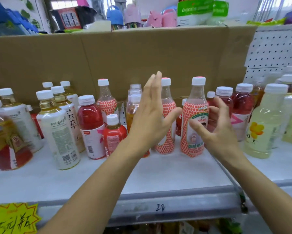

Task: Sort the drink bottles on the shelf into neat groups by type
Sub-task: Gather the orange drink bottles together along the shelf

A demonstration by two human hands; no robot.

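Sorting in progress on a shop shelf (pixel 158 174): a person's left hand (pixel 152 119), fingers (pixel 156 85) straight and wide apart from the thumb, stands in front of one honeycomb-patterned bottle (pixel 166 98) near the shelf's middle. The right hand (pixel 216 130), fingers (pixel 217 105) half-curled and apparently gripping nothing, flanks its twin (pixel 194 108). A third of that type (pixel 106 102) stands apart at the back edge, against the cardboard backing (pixel 125 56), behind a red drink bottle (pixel 91 125). The risk, judging by the crowding, is a topple. These tall, slim bottles stand just beside the dark red bottles (pixel 242 107) to the right. A hurried sweep of either hand could knock one into its neighbours or send it towards the front edge.
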